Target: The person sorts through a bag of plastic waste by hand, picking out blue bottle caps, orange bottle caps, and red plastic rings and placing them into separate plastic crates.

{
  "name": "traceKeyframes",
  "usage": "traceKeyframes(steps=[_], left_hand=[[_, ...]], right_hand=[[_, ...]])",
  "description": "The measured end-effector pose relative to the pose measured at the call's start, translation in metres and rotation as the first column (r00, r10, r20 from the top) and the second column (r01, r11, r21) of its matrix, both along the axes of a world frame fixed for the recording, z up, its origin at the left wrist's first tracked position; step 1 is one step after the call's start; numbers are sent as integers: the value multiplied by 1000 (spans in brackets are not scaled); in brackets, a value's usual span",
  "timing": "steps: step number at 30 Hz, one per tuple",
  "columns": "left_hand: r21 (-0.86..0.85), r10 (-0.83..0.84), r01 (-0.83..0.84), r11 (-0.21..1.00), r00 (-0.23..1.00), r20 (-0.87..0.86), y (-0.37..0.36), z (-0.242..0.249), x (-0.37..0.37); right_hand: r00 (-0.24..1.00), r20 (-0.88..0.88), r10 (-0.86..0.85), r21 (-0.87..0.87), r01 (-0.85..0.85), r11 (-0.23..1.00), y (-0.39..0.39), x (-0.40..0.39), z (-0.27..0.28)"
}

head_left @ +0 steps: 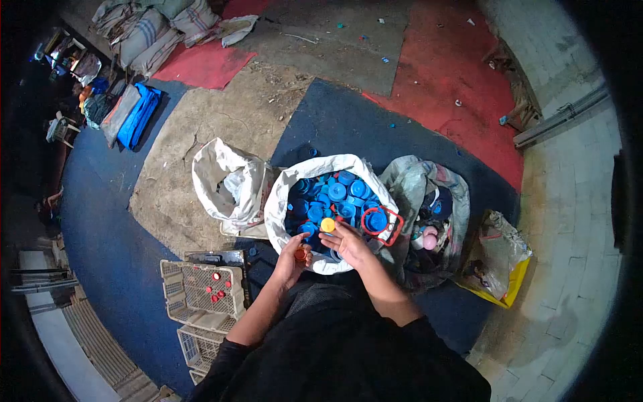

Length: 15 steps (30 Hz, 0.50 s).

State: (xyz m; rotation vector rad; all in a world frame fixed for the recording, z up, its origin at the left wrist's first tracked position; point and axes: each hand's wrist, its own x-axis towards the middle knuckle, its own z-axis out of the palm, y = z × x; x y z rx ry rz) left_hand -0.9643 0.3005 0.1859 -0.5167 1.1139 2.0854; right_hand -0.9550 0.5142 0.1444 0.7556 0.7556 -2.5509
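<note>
The white sack [275, 218] stands directly before the person, its rolled rim probably keeping the mouth wide around the blue lids [337, 192] inside. The plastic crate [173, 288] sits to the left, seemingly for easy reach, a few red caps [216, 276] lying in it. Both forearms stretch forward, bringing the hands together over the sack's near side. The right hand [349, 245] is partly open, the yellow cap [327, 224] apparently pinched at its fingertips; the left hand [288, 263] curls around an orange-red cap [301, 254], palm turned inward.
</note>
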Motion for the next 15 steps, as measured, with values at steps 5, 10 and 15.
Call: traceKeyframes(steps=[5, 10, 15], left_hand=[[9, -27, 27, 1000, 1000, -1, 15, 3, -2], [70, 35, -44, 997, 990, 134, 14, -1, -2], [112, 51, -68, 991, 988, 149, 10, -13, 2]], right_hand=[[1000, 23, -9, -212, 14, 977, 2, 9, 14], [988, -154, 4, 199, 27, 980, 2, 14, 16], [933, -309, 185, 602, 42, 797, 3, 12, 20]])
